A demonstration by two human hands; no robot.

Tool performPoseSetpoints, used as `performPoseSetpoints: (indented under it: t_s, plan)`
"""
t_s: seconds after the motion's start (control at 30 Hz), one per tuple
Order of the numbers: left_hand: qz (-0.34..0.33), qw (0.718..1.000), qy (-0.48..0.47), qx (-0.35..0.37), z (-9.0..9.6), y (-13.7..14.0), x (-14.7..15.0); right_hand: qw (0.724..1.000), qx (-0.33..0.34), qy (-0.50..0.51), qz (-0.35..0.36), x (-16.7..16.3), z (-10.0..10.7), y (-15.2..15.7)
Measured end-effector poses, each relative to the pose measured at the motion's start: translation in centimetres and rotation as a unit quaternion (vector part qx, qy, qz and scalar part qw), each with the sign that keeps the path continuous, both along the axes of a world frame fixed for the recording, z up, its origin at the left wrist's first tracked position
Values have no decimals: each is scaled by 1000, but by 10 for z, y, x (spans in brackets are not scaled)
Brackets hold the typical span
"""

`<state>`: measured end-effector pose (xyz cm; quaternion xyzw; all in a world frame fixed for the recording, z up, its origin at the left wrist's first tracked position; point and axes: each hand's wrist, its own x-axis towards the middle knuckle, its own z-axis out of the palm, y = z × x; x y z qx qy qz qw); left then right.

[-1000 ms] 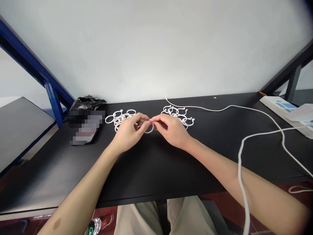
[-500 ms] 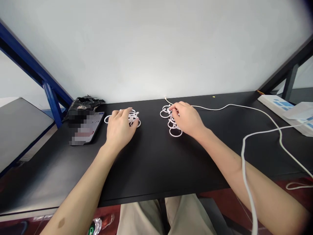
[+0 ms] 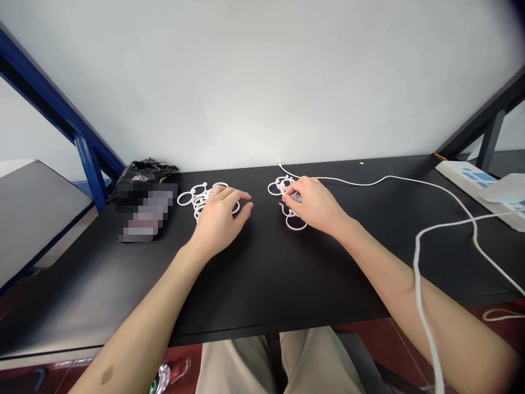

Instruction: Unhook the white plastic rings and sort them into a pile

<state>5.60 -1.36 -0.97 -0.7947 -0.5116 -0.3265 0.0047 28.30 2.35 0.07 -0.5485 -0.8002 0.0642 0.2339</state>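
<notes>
While two bare hands reach over one black tabletop [image 3: 266, 279], two clusters of white rings lie there, one cluster to each hand. At least four rings show in the left cluster [image 3: 199, 203] and at least three in the right cluster [image 3: 283, 186]; overlap and fingers hide the full count. Over the near right part of its cluster, the left hand [image 3: 218, 219] has thumb and forefinger parted by a small gap, with nothing seen between them. Above its own cluster, the right hand [image 3: 314, 203] bends thumb and fingers close together at the rings; whether it pinches one cannot be told. Thin, smooth and rounded, the rings look like plastic, and several carry small round knobs. Left of the left hand lie one flat dark slab [image 3: 148, 216], its face blurred out, and one crinkled, shiny black bag [image 3: 143, 169] beyond it. Smooth white cord [image 3: 388, 177] curves beyond the right hand, and another length crosses above the right forearm
</notes>
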Motion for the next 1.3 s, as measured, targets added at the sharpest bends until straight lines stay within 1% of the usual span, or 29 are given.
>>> performPoseSetpoints:
  t_s: [0.1, 0.17, 0.23, 0.33, 0.47, 0.57, 0.63, 0.77, 0.9, 1.0, 1.1, 1.2, 1.3]
  plan:
    - [-17, 999, -27, -36, 0, -3, 3, 997, 21, 69, 35, -7, -1, -4]
    - [-19, 994, -67, -82, 2, -4, 5, 991, 50, 104, 72, -12, -3, -9]
    - [-22, 983, -118, -142, 5, -5, 6, 981, 69, 142, 115, -18, -6, -14]
    - [-45, 961, -176, -210, 10, -5, 8, 962, 59, 202, 173, -25, -9, -21]
    - [-68, 942, -224, -242, 10, -5, 7, 945, 29, 249, 210, -31, -12, -24]
    - [-75, 926, -266, -256, 8, -3, 6, 939, 13, 266, 219, -33, -14, -25]
    - [-81, 910, -302, -272, 6, -2, 6, 938, 8, 268, 220, -33, -15, -25]
    - [-94, 874, -373, -296, 3, 0, 6, 952, 2, 236, 195, -34, -18, -23]
    - [-86, 863, -392, -305, 1, 1, 5, 961, -22, 208, 182, -32, -21, -18]
    - [-86, 852, -402, -325, 1, 1, 5, 965, -42, 205, 156, -31, -23, -15]
    - [-107, 833, -416, -350, 2, 0, 5, 967, -56, 203, 141, -31, -22, -15]
    - [-135, 816, -423, -371, 3, -1, 5, 964, -60, 208, 155, -31, -20, -15]
    - [-115, 823, -436, -346, 3, -1, 5, 963, -49, 222, 148, -29, -19, -15]
